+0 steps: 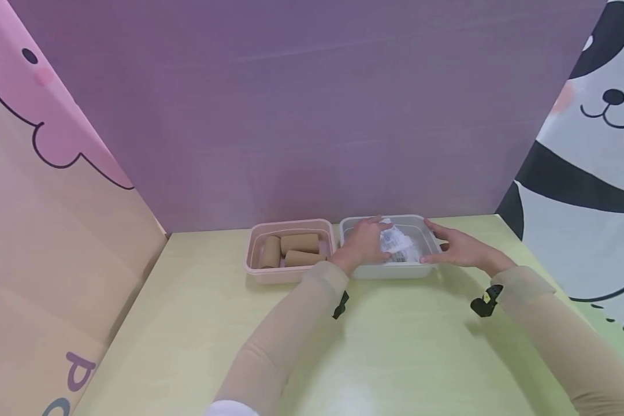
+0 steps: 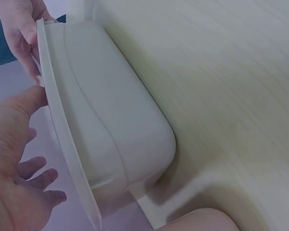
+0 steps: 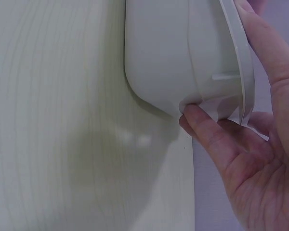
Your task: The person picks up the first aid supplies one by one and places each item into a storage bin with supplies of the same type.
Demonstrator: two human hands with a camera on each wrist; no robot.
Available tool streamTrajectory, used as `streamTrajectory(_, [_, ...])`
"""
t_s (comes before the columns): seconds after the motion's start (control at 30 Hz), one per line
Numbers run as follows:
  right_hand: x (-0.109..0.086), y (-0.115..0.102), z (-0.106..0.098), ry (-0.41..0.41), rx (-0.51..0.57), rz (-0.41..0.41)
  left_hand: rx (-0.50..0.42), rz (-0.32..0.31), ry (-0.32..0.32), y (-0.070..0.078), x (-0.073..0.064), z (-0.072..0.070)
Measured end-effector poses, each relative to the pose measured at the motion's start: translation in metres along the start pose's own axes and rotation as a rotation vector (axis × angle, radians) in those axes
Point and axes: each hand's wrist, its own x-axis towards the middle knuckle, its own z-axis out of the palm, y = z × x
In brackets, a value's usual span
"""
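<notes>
A light grey plastic bin (image 1: 395, 271) stands at the back of the table with crumpled white printed wrappers (image 1: 399, 245) inside. My left hand (image 1: 365, 241) reaches over the bin's left part, its fingers spread loosely beside the wrappers. In the left wrist view the left thumb (image 2: 31, 100) is right at the bin's rim. My right hand (image 1: 460, 247) grips the right end of the bin. In the right wrist view, its fingers (image 3: 209, 132) press the bin's outer wall below the rim, and the thumb lies along the rim.
Left of the grey bin, close beside it, a pink bin (image 1: 270, 277) holds three brown cardboard tubes (image 1: 300, 242). A purple panel (image 1: 312, 115) rises behind the pale table (image 1: 385, 341). Printed side panels, one with a panda (image 1: 593, 231), flank the table.
</notes>
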Motion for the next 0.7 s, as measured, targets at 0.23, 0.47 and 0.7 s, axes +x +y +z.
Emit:
streamTrajectory(0.23, [0.004,-0.004,-0.001,-0.008,0.004,-0.004,-0.036,-0.006,0.022,-0.003,-0.002,-0.004])
streamTrajectory(0.47, [0.007,0.0,-0.003,-0.013,0.053,0.019,-0.092,0.032,0.054,-0.02,-0.01,-0.015])
streamTrajectory(0.7, [0.0,0.003,-0.011,0.051,-0.01,0.047,-0.153,-0.052,0.089,-0.046,-0.021,-0.026])
